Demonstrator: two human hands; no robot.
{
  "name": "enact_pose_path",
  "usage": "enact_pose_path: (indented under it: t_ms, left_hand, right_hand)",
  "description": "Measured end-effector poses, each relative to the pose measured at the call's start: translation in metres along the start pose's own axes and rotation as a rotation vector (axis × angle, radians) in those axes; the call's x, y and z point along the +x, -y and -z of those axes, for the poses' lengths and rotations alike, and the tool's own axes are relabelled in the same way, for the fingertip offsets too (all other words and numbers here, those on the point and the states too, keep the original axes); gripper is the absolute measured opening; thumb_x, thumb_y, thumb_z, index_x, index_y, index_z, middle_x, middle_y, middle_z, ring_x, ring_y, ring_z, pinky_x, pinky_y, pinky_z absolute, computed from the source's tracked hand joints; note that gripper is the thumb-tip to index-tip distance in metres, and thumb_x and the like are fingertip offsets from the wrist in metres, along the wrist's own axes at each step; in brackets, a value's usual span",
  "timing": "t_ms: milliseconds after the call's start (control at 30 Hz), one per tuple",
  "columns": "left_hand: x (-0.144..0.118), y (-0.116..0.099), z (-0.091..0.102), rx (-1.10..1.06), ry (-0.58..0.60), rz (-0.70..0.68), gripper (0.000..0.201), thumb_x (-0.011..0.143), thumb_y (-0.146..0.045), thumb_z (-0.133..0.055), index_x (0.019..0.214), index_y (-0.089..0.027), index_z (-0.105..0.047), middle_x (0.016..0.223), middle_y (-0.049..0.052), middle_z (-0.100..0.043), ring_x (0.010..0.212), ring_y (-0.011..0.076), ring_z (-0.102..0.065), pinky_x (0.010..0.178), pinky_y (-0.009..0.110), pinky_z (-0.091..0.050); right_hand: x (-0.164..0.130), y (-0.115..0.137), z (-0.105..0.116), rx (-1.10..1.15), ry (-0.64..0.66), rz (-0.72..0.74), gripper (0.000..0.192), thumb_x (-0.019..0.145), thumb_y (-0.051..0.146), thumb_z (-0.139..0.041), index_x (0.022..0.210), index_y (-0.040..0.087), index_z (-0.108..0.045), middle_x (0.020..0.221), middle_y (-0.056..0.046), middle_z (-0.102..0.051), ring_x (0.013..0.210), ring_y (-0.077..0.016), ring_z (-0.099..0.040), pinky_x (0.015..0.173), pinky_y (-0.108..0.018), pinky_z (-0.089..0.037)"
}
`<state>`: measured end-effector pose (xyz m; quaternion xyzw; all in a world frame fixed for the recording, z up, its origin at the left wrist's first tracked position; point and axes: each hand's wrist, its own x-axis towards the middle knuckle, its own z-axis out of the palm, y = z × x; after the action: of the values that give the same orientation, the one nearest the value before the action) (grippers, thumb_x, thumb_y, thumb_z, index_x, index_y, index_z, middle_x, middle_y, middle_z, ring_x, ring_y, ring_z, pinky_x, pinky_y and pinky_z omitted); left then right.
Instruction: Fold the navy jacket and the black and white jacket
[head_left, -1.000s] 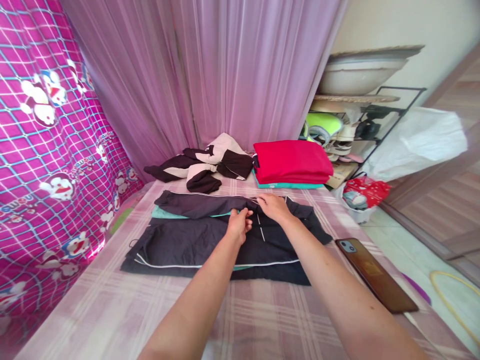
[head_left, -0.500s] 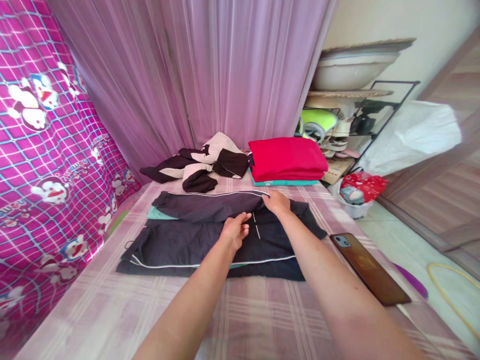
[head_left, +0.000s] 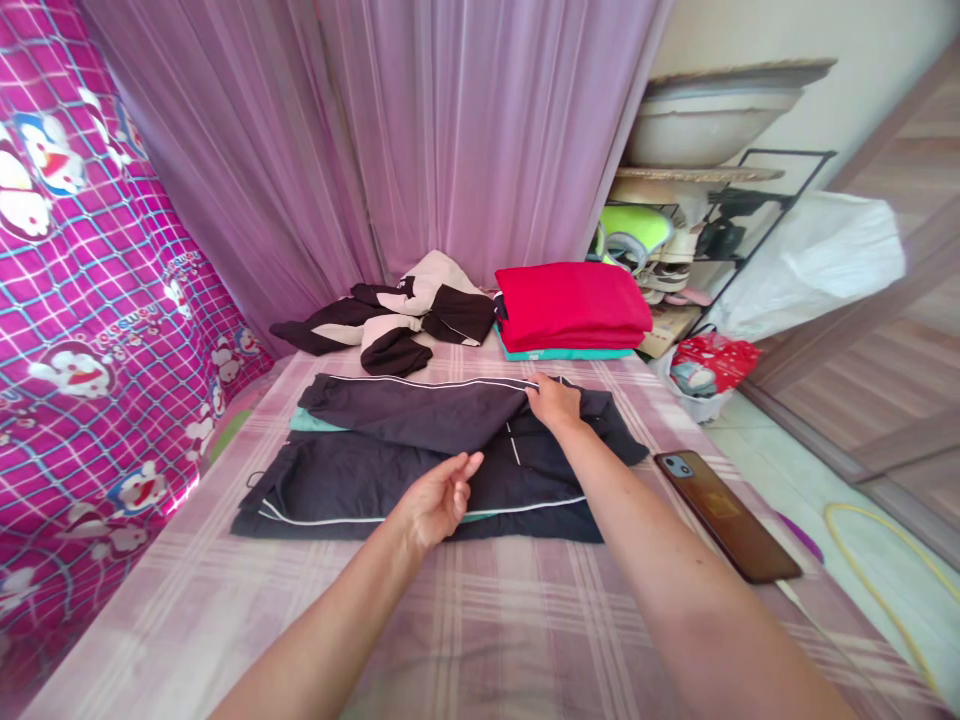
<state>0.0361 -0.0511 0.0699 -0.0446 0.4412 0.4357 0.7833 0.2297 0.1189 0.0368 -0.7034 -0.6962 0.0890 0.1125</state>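
Has the left hand (head_left: 436, 502) drawn nearer the camera since the earlier head view, with the flap (head_left: 412, 407) of the dark, white-piped sports garment (head_left: 337, 483) now hanging lower over its near half. Pinches the flap's far edge in the right hand (head_left: 556, 403), probably to stop it slipping, and leaves the left half-curled at the near edge, gripping or merely touching: cannot tell. Rests the garment flat on the plaid cover (head_left: 487, 620), likely for even support, with the red-topped clothes stack (head_left: 574, 308) behind, apart.
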Motion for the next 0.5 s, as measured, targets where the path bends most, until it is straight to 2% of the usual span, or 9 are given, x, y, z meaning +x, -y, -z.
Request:
enact_pose_path:
  t_ms: [67, 133, 200, 267, 333, 367, 400, 500]
  left_hand:
    - [0.0, 0.0, 0.011, 0.123, -0.001, -0.035, 0.011, 0.094, -0.018, -0.057, 0.102, -0.013, -0.063, 0.078, 0.0, -0.072, 0.036, 0.0, -0.047, 0.035, 0.01, -0.042]
    - [0.002, -0.001, 0.021, 0.324, -0.015, -0.183, 0.017, 0.092, -0.022, -0.06, 0.108, -0.016, -0.063, 0.088, 0.002, -0.073, 0.041, 0.0011, -0.05, 0.037, 0.011, -0.042]
    - [0.005, -0.007, 0.031, 0.666, -0.058, -0.496, 0.027, 0.088, -0.025, -0.064, 0.115, -0.019, -0.062, 0.097, 0.003, -0.072, 0.054, 0.0052, -0.059, 0.048, 0.016, -0.051]
    - [0.011, -0.019, 0.041, 1.149, -0.136, -0.912, 0.038, 0.083, -0.022, -0.067, 0.121, -0.024, -0.061, 0.114, 0.006, -0.069, 0.085, 0.0139, -0.068, 0.076, 0.028, -0.059]
    - [0.016, -0.035, 0.049, 1.646, -0.246, -1.221, 0.047, 0.078, -0.016, -0.069, 0.124, -0.025, -0.063, 0.131, 0.008, -0.062, 0.116, 0.024, -0.061, 0.1, 0.042, -0.051]
    - [0.019, -0.043, 0.052, 1.851, -0.285, -1.289, 0.048, 0.077, -0.015, -0.069, 0.124, -0.026, -0.064, 0.136, 0.009, -0.059, 0.123, 0.0273, -0.056, 0.105, 0.046, -0.047]
    - [0.021, -0.05, 0.055, 2.014, -0.298, -1.302, 0.046, 0.078, -0.016, -0.068, 0.123, -0.026, -0.065, 0.136, 0.009, -0.059, 0.124, 0.0288, -0.055, 0.106, 0.048, -0.045]
    - [0.023, -0.066, 0.059, 2.247, -0.254, -1.254, 0.027, 0.088, -0.02, -0.058, 0.112, -0.024, -0.071, 0.118, 0.007, -0.07, 0.105, 0.0245, -0.065, 0.095, 0.041, -0.051]
  right_hand:
    - [0.001, -0.009, -0.005, 0.149, -0.021, 0.02, 0.029, 0.091, 0.03, -0.053, 0.116, 0.026, -0.068, 0.107, -0.007, -0.074, 0.106, -0.0258, -0.065, 0.096, -0.041, -0.043]
    - [0.002, -0.02, -0.009, 0.338, -0.012, 0.037, 0.027, 0.089, 0.029, -0.053, 0.109, 0.026, -0.071, 0.106, -0.004, -0.074, 0.101, -0.0228, -0.066, 0.092, -0.036, -0.046]
    - [0.002, -0.032, -0.011, 0.536, 0.002, 0.057, 0.028, 0.087, 0.033, -0.053, 0.104, 0.023, -0.072, 0.104, -0.003, -0.075, 0.095, -0.0206, -0.067, 0.087, -0.032, -0.049]
    - [0.002, -0.041, -0.011, 0.705, 0.011, 0.077, 0.029, 0.084, 0.038, -0.056, 0.101, 0.021, -0.073, 0.102, -0.004, -0.075, 0.092, -0.0195, -0.067, 0.087, -0.031, -0.049]
    - [0.003, -0.046, -0.01, 0.806, 0.027, 0.079, 0.03, 0.081, 0.04, -0.06, 0.098, 0.02, -0.073, 0.099, -0.005, -0.075, 0.09, -0.0189, -0.067, 0.086, -0.031, -0.049]
    - [0.005, -0.046, -0.009, 0.801, 0.032, 0.075, 0.029, 0.08, 0.04, -0.06, 0.097, 0.02, -0.073, 0.097, -0.005, -0.076, 0.088, -0.0183, -0.067, 0.085, -0.031, -0.049]
    - [0.006, -0.047, -0.009, 0.777, 0.032, 0.07, 0.029, 0.08, 0.04, -0.06, 0.095, 0.019, -0.073, 0.095, -0.004, -0.075, 0.085, -0.0178, -0.067, 0.083, -0.03, -0.05]
    - [0.013, -0.045, -0.008, 0.687, 0.001, 0.069, 0.027, 0.082, 0.04, -0.058, 0.09, 0.019, -0.073, 0.085, -0.003, -0.074, 0.076, -0.0173, -0.065, 0.076, -0.03, -0.05]
